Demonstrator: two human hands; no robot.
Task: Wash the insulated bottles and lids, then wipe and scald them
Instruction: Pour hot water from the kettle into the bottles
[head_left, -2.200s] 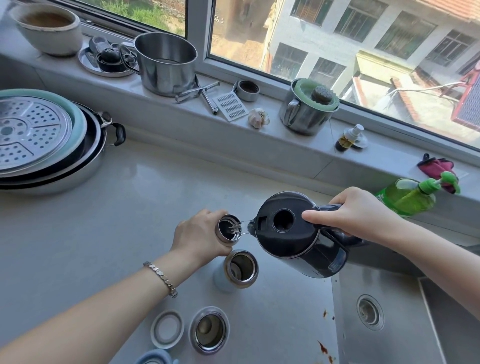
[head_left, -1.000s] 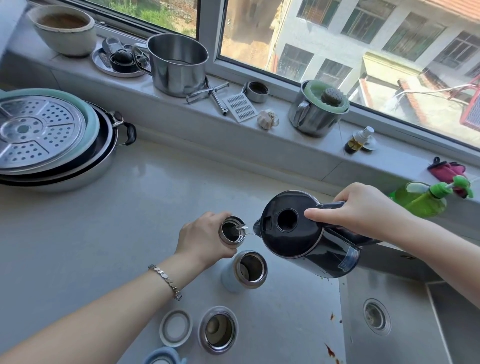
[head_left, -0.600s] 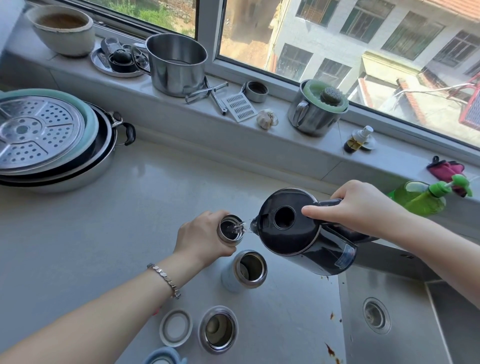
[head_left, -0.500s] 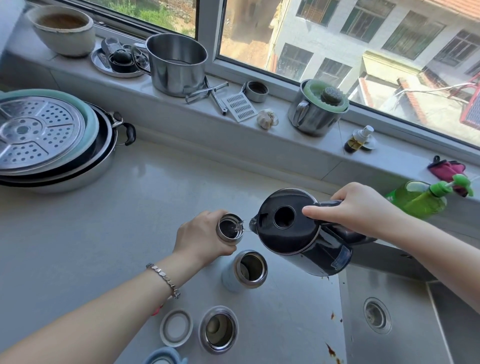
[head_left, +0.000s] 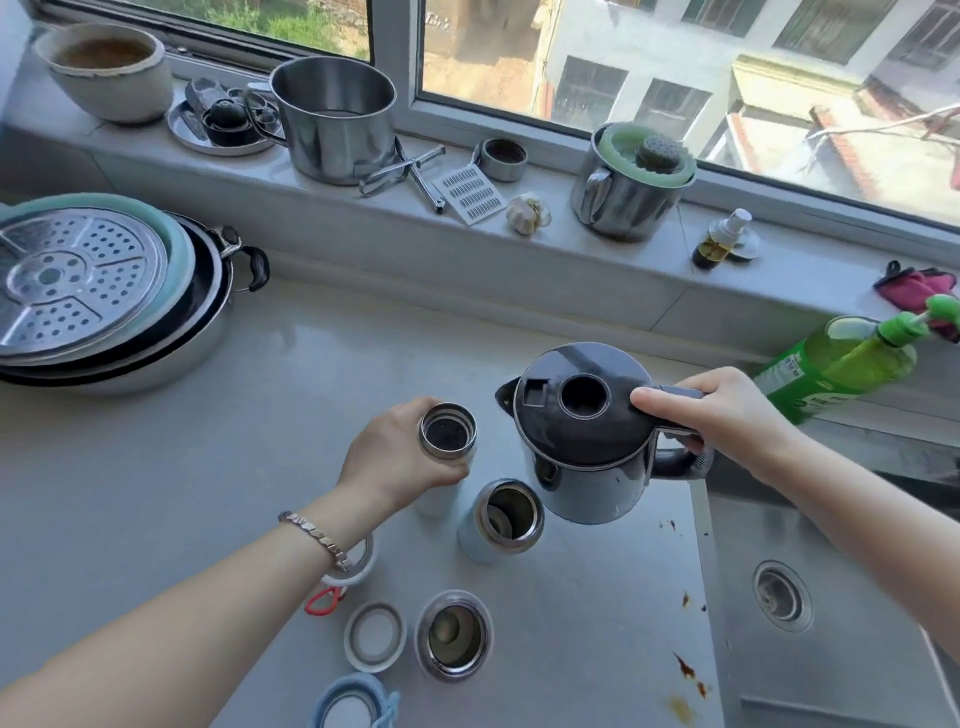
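Kettle (head_left: 582, 431) levelled, gripped by my right hand (head_left: 727, 415); at 9 o'clock, left hand (head_left: 395, 462) holds 1 of 3 open bottles (head_left: 448, 432).

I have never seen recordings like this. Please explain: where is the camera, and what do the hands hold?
There is no machine: a person works with bare hands, and one camera worn on the head looks down at them. The left hand grips an open insulated bottle on the grey counter. The right hand holds a dark kettle by its handle, roughly level, beside that bottle. Nearer the person stand a second open bottle, a third open bottle and a round lid; the sink is at right.
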